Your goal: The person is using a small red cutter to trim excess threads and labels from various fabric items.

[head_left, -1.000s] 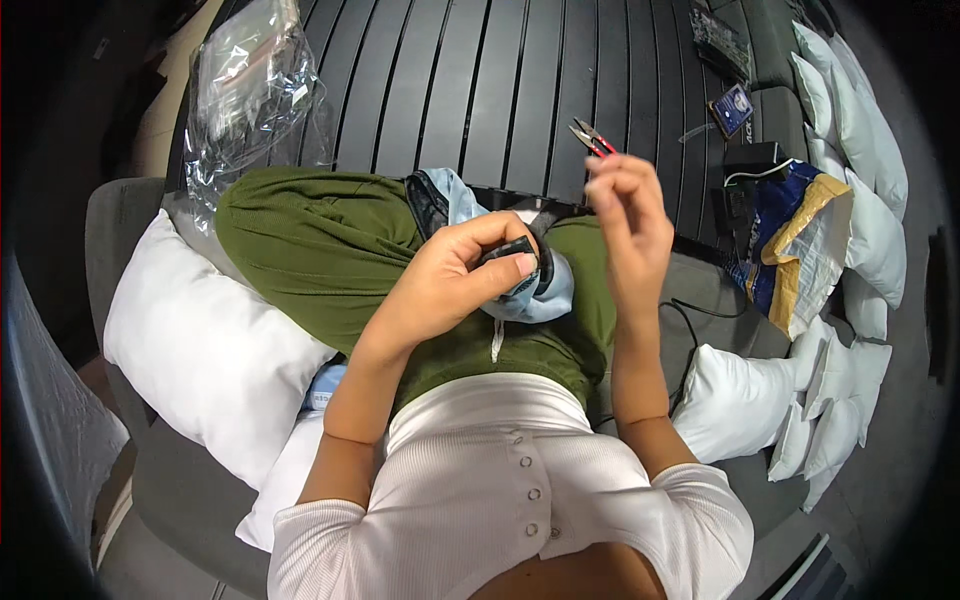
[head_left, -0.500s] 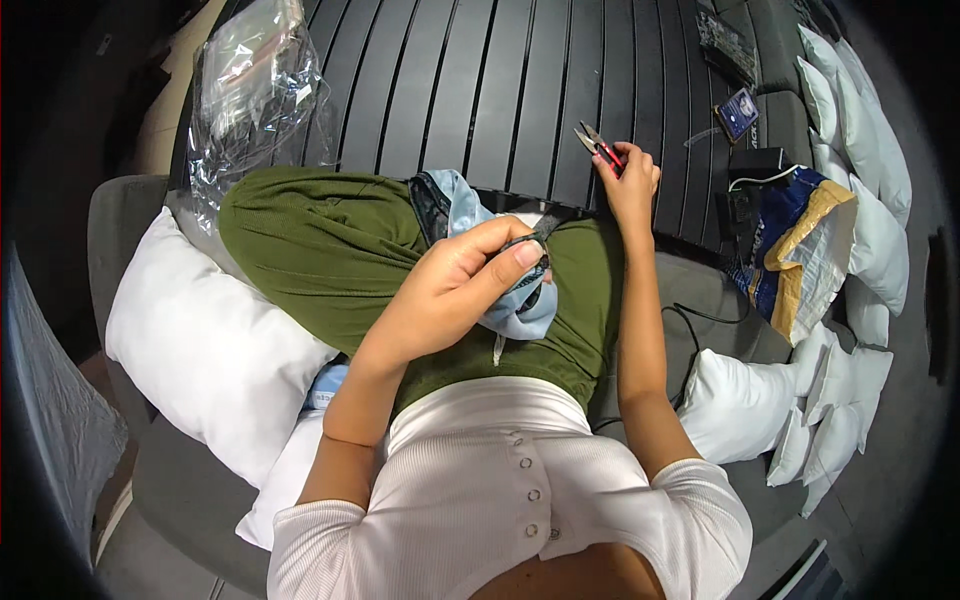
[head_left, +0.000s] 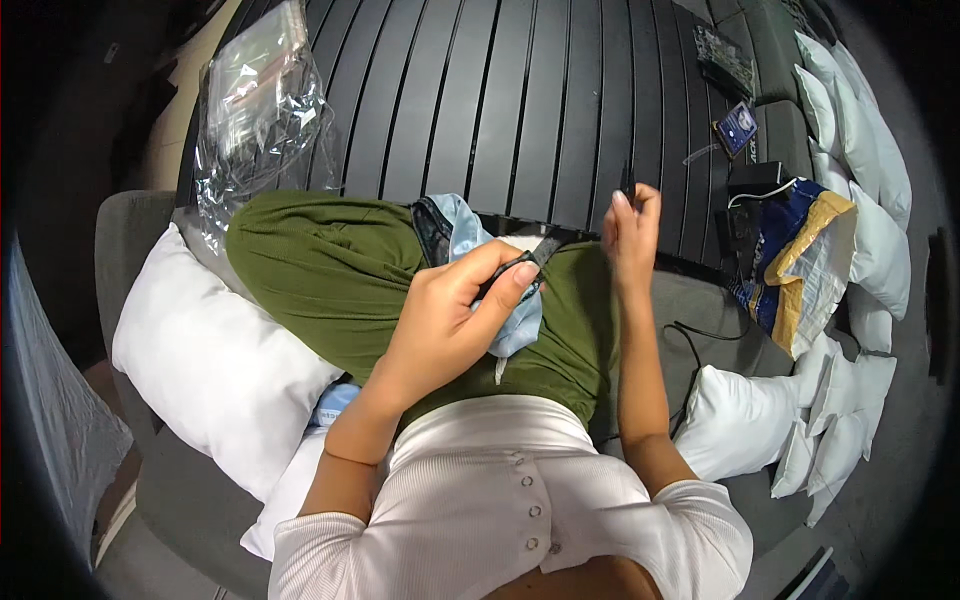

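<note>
My left hand [head_left: 455, 310] is closed in a pinch on a piece of light blue cloth [head_left: 515, 328] with black trim, held over my lap. A black strap-like end [head_left: 545, 250] sticks out beyond the thumb. More of the cloth, light blue with a dark lining, spreads across my thighs toward the table edge. My right hand [head_left: 632, 235] is raised by the table's near edge, fingers closed. From its fingertips the thread snips [head_left: 628, 180] point away, seen edge-on as a thin dark shape; their red handles are hidden.
Ahead stands a black slatted table [head_left: 480, 100] with a clear plastic bag [head_left: 260, 100] at its left. On the right are a blue-and-gold bag [head_left: 795, 260], a black box [head_left: 757, 178], cables and several white pillows [head_left: 740, 420]. Another white pillow [head_left: 220, 350] lies at my left.
My right hand has come back a little toward me and turned, so the snips now show edge-on. My left hand keeps its pinch on the cloth, shifted slightly downward.
</note>
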`<move>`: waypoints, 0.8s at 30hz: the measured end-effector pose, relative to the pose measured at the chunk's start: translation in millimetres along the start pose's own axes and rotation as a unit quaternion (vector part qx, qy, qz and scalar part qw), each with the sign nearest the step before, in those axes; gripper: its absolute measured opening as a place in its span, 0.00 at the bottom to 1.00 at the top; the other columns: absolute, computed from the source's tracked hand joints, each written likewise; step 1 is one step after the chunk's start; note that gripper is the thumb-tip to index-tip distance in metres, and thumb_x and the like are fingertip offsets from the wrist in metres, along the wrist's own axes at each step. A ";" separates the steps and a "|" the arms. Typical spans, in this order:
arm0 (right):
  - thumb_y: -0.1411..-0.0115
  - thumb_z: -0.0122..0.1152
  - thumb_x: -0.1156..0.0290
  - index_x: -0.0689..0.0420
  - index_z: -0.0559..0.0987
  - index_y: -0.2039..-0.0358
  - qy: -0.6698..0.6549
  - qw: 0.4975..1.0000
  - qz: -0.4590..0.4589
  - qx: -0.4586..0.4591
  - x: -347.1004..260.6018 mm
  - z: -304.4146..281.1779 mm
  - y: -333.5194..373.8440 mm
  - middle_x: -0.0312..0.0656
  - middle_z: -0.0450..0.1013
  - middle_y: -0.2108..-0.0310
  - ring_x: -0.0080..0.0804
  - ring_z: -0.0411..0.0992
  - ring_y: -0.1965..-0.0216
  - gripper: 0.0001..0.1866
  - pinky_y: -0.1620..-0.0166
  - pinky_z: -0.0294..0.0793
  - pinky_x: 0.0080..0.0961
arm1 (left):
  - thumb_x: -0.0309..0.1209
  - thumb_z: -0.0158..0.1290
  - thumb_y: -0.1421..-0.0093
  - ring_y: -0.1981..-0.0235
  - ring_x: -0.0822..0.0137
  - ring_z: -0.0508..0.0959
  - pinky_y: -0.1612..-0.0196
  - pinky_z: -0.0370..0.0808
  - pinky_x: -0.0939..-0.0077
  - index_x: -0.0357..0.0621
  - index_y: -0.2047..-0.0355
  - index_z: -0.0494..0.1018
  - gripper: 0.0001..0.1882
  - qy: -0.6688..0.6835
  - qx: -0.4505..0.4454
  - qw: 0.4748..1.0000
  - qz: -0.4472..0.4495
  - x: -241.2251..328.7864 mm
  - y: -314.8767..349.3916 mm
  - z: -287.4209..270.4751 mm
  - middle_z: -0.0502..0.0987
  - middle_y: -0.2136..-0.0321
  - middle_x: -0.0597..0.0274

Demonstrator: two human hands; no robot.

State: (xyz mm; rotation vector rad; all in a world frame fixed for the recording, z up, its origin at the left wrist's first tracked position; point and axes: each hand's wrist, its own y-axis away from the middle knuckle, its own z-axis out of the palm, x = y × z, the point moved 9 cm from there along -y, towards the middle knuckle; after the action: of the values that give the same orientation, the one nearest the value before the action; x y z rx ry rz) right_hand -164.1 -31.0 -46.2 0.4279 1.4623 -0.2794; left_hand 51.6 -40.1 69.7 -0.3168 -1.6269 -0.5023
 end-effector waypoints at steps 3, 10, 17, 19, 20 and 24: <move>0.40 0.34 0.47 0.53 0.63 0.64 -0.016 0.994 0.043 -0.102 -20.4 37.2 40.7 0.27 0.53 0.86 0.13 0.49 0.88 0.21 0.86 0.46 0.12 | 0.31 0.47 0.43 0.81 0.77 0.69 0.76 0.67 0.84 0.36 0.70 0.70 0.09 -0.047 0.009 0.999 0.007 1.0 -1.5 0.2 0.73 0.81 0.59; 0.42 0.45 0.53 0.59 0.58 0.70 -0.043 0.977 -0.013 -0.210 -55.6 80.5 95.9 0.34 0.59 0.83 0.16 0.53 0.85 0.20 0.81 0.55 0.13 | 0.30 0.47 0.43 0.87 0.75 0.63 0.83 0.61 0.82 0.35 0.72 0.70 0.09 -0.082 0.049 0.994 0.049 6.4 -2.9 -3.2 0.66 0.87 0.60; 0.46 0.55 0.64 0.62 0.64 0.68 0.098 0.970 -0.078 -0.209 -79.1 89.7 97.9 0.34 0.62 0.84 0.16 0.58 0.82 0.15 0.78 0.60 0.14 | 0.29 0.46 0.42 0.88 0.71 0.62 0.83 0.61 0.80 0.35 0.76 0.69 0.10 -0.083 0.077 0.990 0.085 9.9 -2.2 -4.8 0.65 0.88 0.60; 0.46 0.56 0.65 0.62 0.64 0.69 0.111 0.968 -0.095 -0.204 -84.5 91.6 97.6 0.33 0.62 0.85 0.16 0.57 0.83 0.15 0.79 0.59 0.14 | 0.29 0.46 0.42 0.88 0.71 0.63 0.83 0.61 0.80 0.35 0.76 0.69 0.10 -0.080 0.079 0.989 0.092 11.2 -1.2 -5.4 0.65 0.87 0.60; 0.47 0.57 0.65 0.61 0.64 0.70 0.106 0.968 -0.086 -0.210 -84.0 92.7 98.1 0.32 0.61 0.86 0.15 0.57 0.84 0.15 0.80 0.59 0.13 | 0.29 0.46 0.42 0.87 0.70 0.64 0.82 0.62 0.79 0.35 0.76 0.69 0.10 -0.086 0.076 0.989 0.095 11.9 -0.7 -4.6 0.66 0.87 0.60; 0.47 0.58 0.65 0.60 0.64 0.73 0.106 0.966 -0.075 -0.224 -85.5 98.4 98.0 0.31 0.60 0.87 0.13 0.56 0.85 0.14 0.81 0.57 0.13 | 0.29 0.44 0.42 0.85 0.65 0.67 0.80 0.64 0.77 0.36 0.75 0.68 0.09 -0.092 0.070 0.987 0.108 11.6 0.8 -3.4 0.67 0.84 0.58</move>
State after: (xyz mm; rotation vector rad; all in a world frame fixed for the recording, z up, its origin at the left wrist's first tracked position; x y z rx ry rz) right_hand -41.6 6.7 54.7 -0.0213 1.7160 -0.0167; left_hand 53.6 -42.1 81.5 -0.4383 -1.7709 -0.1976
